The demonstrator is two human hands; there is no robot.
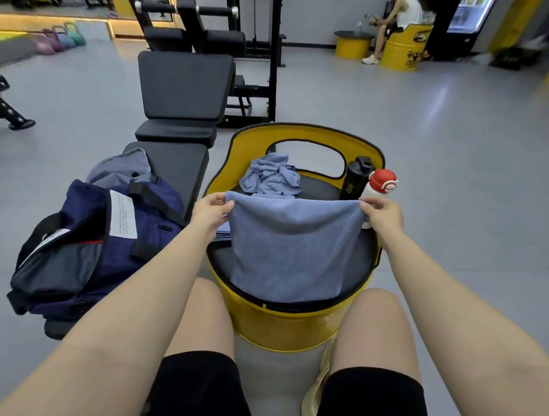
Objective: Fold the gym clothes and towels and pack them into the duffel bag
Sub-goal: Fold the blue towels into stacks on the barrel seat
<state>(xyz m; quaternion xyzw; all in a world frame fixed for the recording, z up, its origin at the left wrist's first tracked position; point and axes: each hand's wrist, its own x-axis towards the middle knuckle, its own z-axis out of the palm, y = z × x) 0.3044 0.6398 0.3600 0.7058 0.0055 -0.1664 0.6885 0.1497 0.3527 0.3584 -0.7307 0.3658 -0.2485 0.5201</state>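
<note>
Over the black round surface [352, 261], both hands, left [210, 212] and right [382, 214], pinch the blue terry towel's [288, 252] top corners, stretched between them.

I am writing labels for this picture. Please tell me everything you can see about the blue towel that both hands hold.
The blue towel is soft terry-like cloth, plain light blue. The left hand and the right hand each pinch a top corner. It hangs flat over the yellow drum seat, its lower edge at the seat's front rim.

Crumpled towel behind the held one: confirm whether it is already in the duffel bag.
No: the crumpled towel lies on the yellow seat, while the duffel bag sits apart on the bench.
</note>
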